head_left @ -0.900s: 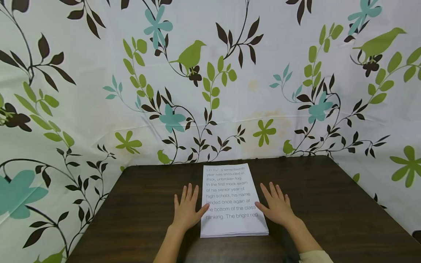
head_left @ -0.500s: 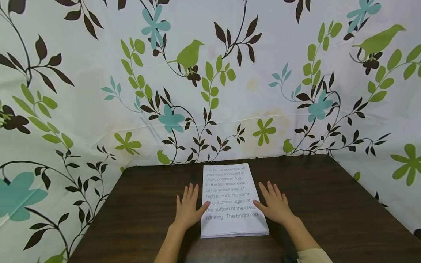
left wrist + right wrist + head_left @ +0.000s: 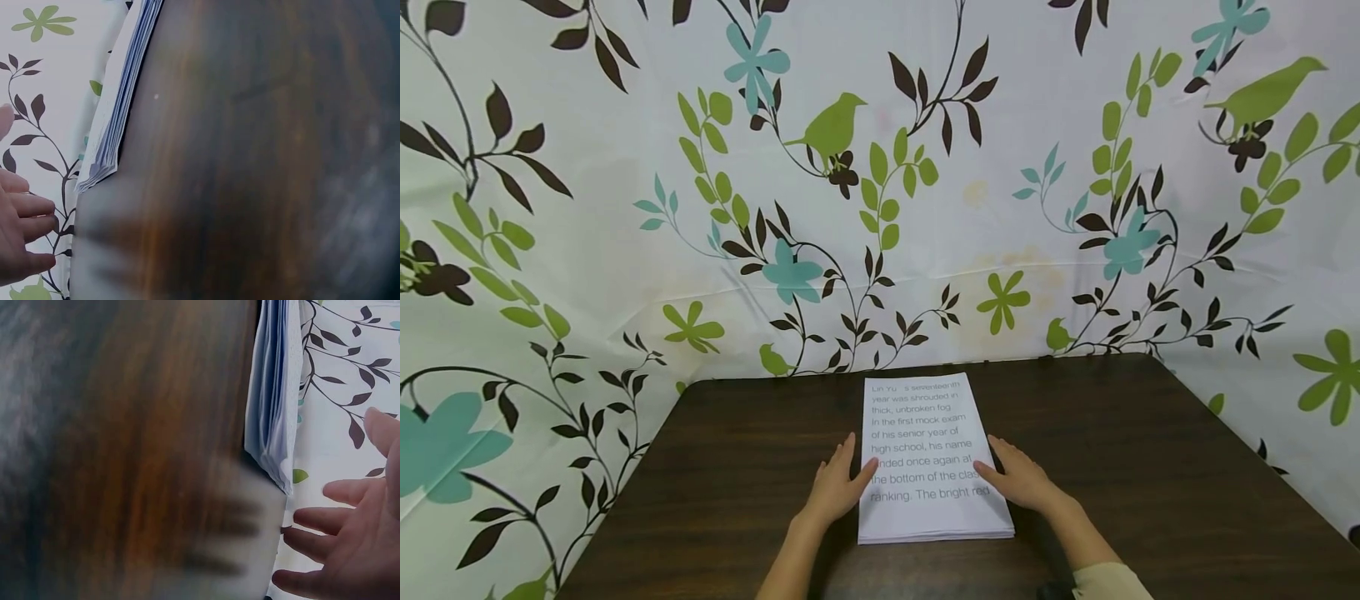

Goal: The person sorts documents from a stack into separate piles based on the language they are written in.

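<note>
A stack of printed paper sheets (image 3: 925,467) lies on the dark wooden table (image 3: 760,425), its large text facing up. On its left side is my left hand (image 3: 835,487), the thumb over the sheets' left edge and the fingers extended beside it. My right hand (image 3: 1022,479) mirrors it on the right side, its thumb over the right edge. In the left wrist view the hand (image 3: 22,225) shows apart from the layered sheets (image 3: 122,94). The right wrist view likewise shows spread fingers (image 3: 319,520) clear of the stack's layered edge (image 3: 272,394). Neither hand grips the paper.
Behind the table hangs a white cloth (image 3: 955,208) printed with leaves, flowers and green birds. The table's far edge meets this cloth. A small dark object (image 3: 1054,590) shows at the bottom beside the right sleeve (image 3: 1108,581).
Both hands have turned from lying flat with fingers spread toward standing on their sides, fingers closer together. The right hand has shifted slightly left. The paper stack stays in place.
</note>
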A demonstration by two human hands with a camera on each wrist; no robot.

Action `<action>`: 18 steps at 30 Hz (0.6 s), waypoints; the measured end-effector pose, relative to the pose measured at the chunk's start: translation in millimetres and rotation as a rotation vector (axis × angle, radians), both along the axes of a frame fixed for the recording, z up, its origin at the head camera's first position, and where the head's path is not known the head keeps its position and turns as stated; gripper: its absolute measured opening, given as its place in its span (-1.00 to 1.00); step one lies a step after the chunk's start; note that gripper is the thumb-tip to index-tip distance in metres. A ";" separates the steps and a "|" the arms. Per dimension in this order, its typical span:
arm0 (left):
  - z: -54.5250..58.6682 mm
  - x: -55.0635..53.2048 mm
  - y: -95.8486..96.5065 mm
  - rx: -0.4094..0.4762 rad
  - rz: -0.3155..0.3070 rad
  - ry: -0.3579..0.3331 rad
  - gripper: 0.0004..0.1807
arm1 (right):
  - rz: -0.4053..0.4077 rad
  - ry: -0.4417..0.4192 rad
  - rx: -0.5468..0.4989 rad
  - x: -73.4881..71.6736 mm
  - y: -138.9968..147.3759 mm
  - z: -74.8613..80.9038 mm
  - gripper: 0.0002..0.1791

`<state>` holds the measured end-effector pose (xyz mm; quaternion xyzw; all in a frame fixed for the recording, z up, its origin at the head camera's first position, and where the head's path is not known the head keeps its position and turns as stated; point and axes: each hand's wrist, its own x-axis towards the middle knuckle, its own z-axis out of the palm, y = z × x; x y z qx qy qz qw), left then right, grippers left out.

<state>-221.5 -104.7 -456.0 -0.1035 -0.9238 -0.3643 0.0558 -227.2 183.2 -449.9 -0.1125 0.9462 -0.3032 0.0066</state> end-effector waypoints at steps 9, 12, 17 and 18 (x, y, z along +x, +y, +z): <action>-4.0 2.3 2.7 0.025 -0.035 -0.052 -0.26 | 0.021 -0.069 -0.047 1.3 -2.9 -2.1 -0.26; -3.2 3.9 2.9 0.036 -0.050 -0.074 -0.28 | 0.018 -0.079 -0.033 3.1 -4.9 -0.8 -0.24; -4.8 5.3 3.5 0.033 -0.047 -0.083 -0.27 | -0.002 -0.070 0.014 5.0 -7.3 -0.4 -0.23; -5.3 5.5 3.6 0.025 -0.034 -0.073 -0.26 | -0.013 -0.063 0.031 4.9 -7.4 -0.6 -0.23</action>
